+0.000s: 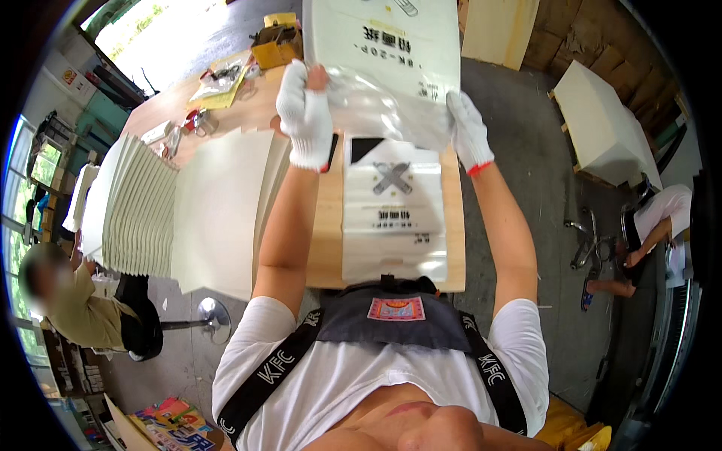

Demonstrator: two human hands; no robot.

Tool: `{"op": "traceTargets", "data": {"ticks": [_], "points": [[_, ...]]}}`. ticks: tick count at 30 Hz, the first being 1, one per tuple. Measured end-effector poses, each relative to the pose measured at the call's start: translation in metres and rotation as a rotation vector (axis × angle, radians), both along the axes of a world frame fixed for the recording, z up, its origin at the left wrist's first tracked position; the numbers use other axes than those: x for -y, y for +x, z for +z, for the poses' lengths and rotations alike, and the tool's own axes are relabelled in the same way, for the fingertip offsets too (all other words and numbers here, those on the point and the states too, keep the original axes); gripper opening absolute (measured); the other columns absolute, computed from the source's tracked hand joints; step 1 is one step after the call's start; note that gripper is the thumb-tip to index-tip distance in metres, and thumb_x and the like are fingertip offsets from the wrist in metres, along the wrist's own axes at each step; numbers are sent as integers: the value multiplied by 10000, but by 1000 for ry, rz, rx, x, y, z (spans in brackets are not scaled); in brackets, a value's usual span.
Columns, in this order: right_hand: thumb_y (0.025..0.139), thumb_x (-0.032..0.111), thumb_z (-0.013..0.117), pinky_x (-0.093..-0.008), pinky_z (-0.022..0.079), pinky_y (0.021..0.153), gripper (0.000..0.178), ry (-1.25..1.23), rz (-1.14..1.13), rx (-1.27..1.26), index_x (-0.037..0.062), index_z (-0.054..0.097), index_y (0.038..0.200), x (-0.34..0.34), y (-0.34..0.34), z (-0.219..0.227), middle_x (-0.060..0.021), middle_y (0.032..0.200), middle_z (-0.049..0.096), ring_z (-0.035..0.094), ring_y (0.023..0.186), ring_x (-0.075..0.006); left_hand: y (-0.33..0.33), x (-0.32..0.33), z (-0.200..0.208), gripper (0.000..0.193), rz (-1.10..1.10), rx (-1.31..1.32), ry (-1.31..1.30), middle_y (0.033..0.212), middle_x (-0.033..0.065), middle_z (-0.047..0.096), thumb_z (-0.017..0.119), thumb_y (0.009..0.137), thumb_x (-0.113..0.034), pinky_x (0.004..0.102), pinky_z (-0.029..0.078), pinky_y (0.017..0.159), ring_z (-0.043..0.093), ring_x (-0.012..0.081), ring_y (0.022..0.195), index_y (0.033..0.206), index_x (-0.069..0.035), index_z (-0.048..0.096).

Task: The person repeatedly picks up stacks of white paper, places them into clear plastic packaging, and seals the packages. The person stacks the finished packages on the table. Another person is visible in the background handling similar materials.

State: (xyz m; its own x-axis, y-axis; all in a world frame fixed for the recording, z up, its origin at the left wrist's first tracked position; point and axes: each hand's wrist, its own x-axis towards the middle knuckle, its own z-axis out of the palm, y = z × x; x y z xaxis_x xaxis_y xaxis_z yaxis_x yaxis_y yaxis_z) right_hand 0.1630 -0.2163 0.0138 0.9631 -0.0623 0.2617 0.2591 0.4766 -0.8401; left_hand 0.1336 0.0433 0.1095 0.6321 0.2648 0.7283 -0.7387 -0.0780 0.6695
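Note:
Both my hands wear white knitted gloves with red cuffs. Fingers closed, my left hand (pixel 304 116) grips the left edge of a clear plastic bag (pixel 387 109) near its open-looking end. On the opposite edge, my right hand (pixel 469 129) holds the same bag, its fingertips partly hidden. The bag's far part (pixel 338 26) is printed with dark characters and a small drawing, and looks filled with white sheets. Below it on the table lies a stack of similar printed plastic bags (pixel 395 259), flat and close to my body.
Fanned stacks of off-white paper (pixel 218 203) cover the table's (pixel 327 248) left side. A cardboard box (pixel 277 45), a yellow packet and small tools lie beyond. A person (pixel 90 301) is at the left, another (pixel 662 225) at the right. A white-covered pallet stack (pixel 605 124) stands right.

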Motion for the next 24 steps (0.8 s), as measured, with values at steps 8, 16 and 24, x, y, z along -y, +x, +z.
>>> {"op": "traceTargets", "data": {"ticks": [8,16,24], "points": [[933,366,640,-272,472,790,408,-311,-212,-99,5,659,1123,38,203,-33,-18,989,665,584,906,-103,253,-4,-79,334,230,-332,137,814,114,585,527,961,-312,329,430,735,503,204,751,932,18,575],[866,393,718,-277,473,527,382,-379,-355,-788,35,651,981,17,233,-148,-82,862,666,625,669,-133,304,-23,-258,262,203,-1014,492,905,167,697,549,896,-249,388,512,813,673,308,893,1055,-73,660],[925,201,669,-185,364,419,346,-300,360,-642,30,582,1212,32,108,-125,-51,818,636,509,530,-55,156,13,-237,260,263,-630,22,938,77,634,574,941,-105,259,471,752,558,121,837,1184,-45,503]]}}
